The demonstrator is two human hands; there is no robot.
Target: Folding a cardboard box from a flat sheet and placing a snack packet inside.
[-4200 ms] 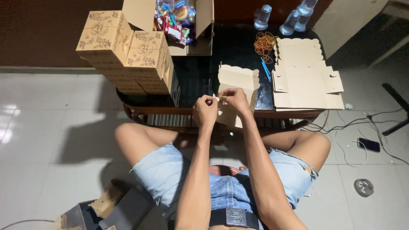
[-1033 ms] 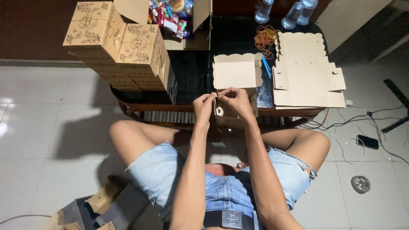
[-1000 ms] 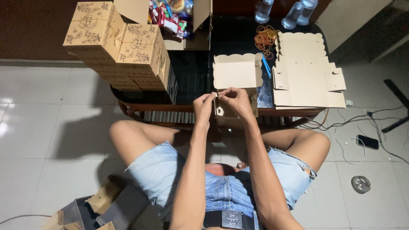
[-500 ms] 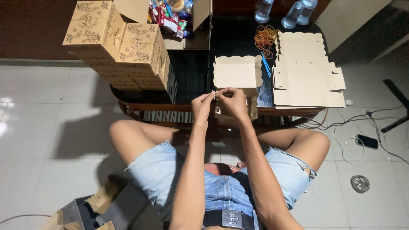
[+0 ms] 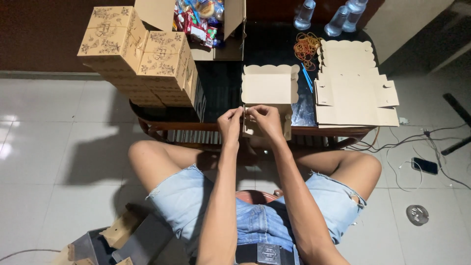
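A tan cardboard box (image 5: 269,88) with a scalloped lid stands open at the near edge of a dark table (image 5: 260,46). My left hand (image 5: 229,123) pinches the box's front left corner. My right hand (image 5: 265,120) grips the front wall right beside it, fingers curled over the edge. The two hands nearly touch. The lower front of the box is hidden behind my hands.
Closed printed boxes (image 5: 142,54) are stacked at the table's left. An open carton of snacks (image 5: 203,22) sits behind them. Flat box blanks (image 5: 351,86), rubber bands (image 5: 305,46), a blue pen (image 5: 306,78) and bottles (image 5: 338,17) lie right. Cables and a phone (image 5: 425,166) are on the floor.
The box has been lifted slightly and turned upright at the table edge. My hands have shifted up to its front left corner and closed together there.
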